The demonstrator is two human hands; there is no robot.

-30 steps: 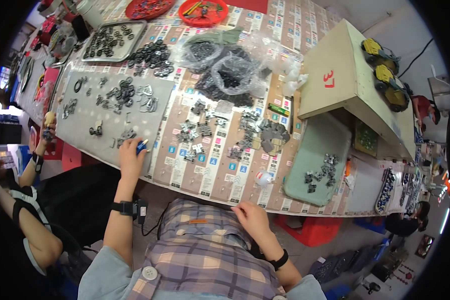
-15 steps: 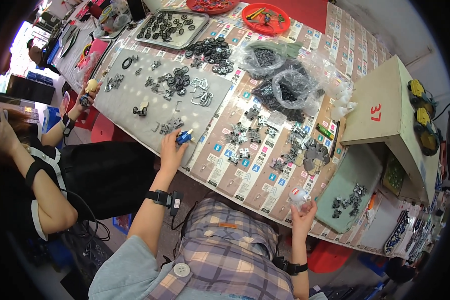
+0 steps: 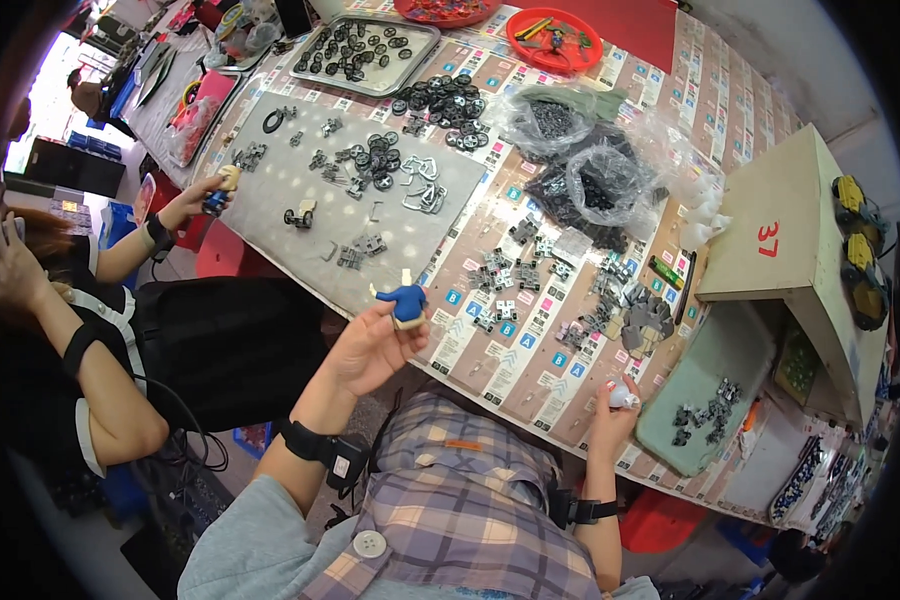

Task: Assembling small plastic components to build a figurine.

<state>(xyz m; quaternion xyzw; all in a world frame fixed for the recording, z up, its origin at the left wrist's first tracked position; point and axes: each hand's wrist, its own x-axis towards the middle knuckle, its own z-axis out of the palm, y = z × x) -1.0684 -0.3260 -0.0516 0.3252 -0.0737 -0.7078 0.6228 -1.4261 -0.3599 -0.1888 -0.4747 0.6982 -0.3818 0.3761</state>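
Note:
Upright in my left hand [image 3: 368, 352], its thumb and fingers closed round the lower part, is a small toy figure [image 3: 408, 302] with a blue body and cream base. It is held above the near edge of the grey mat [image 3: 270, 180]. My right hand [image 3: 610, 425] is closed round a small white rounded object [image 3: 623, 396] with a red mark, over the table's front edge; its kind I cannot make out. Left of the pale green tray [image 3: 670, 430], small grey and tan parts [image 3: 645, 320] lie in a pile. Grey wheeled pieces [image 3: 360, 250] rest on the mat.
At left a seated co-worker's hand [image 3: 210, 190] holds a similar figure. Farther back are a metal tray [image 3: 425, 62] of black wheels, a red dish [image 3: 595, 62] and plastic bags [image 3: 610, 185] of black parts. A cream wooden shelf box [image 3: 760, 235] stands at right.
My left hand has drawn nearer and turned, lifting the blue figure upright. My right hand has shifted slightly right with the white object. The co-worker's figure has moved right and the view has shifted.

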